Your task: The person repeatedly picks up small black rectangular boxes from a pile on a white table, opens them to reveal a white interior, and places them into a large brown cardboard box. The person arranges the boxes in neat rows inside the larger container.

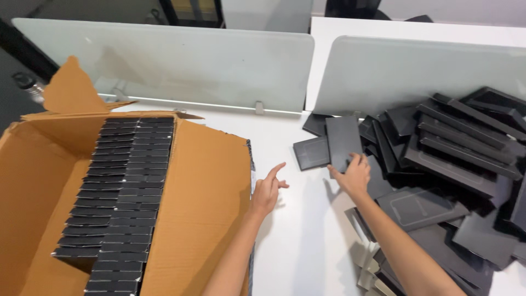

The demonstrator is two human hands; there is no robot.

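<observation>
The cardboard box (203,181) is plain brown corrugated board, matt and slightly fibrous. The black flat boxes (344,140) look like smooth matt card with a faint sheen. The tabletop (307,241) is white, smooth laminate. The divider panels (181,63) are frosted, semi-gloss glass or plastic with metal clips (259,107).

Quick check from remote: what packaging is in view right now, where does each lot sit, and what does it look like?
Open brown cardboard carton: left, flaps up.
Rows of flat black boxes: upright inside it, two columns.
Loose pile of flat black boxes: right, on white desk.
One black rectangular box: under right hand.
</observation>
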